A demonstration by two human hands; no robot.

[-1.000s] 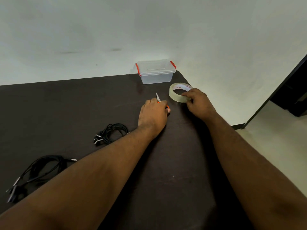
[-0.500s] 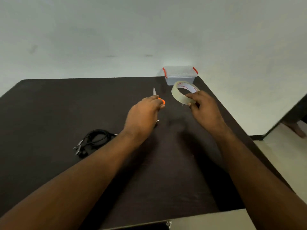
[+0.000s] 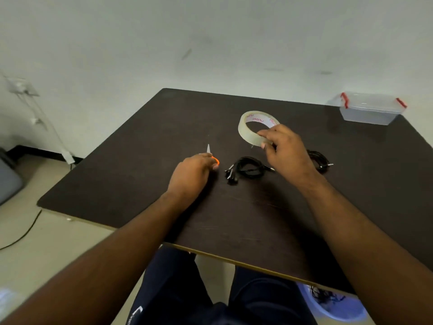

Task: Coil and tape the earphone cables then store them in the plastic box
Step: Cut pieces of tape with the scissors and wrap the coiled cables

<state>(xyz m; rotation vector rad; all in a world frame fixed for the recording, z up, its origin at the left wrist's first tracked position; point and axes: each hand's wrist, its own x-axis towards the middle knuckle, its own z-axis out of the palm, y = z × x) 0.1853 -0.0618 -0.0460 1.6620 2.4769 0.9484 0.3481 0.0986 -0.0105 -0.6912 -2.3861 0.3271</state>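
— What's changed for us?
— We've lifted the tape roll (image 3: 254, 127) off the tabletop (image 3: 140, 165), right hand (image 3: 284, 150) pinching it, left hand (image 3: 193, 175) gripping the scissors (image 3: 212, 156).
— The earphone cables (image 3: 246, 168)?
— Coiled just beside the scissors, untaped; plastic box (image 3: 370, 112) well beyond.

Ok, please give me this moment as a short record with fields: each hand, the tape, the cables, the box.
left hand: left hand grips the scissors, orange handle, blade tip pointing away from the person
right hand: right hand pinches the tape roll, lifted and tilted
cables: black coiled cable lies on the table between the hands; second cable partly hidden behind the right hand
tape on cables: cannot tell
plastic box: far right corner, lid on, red clips
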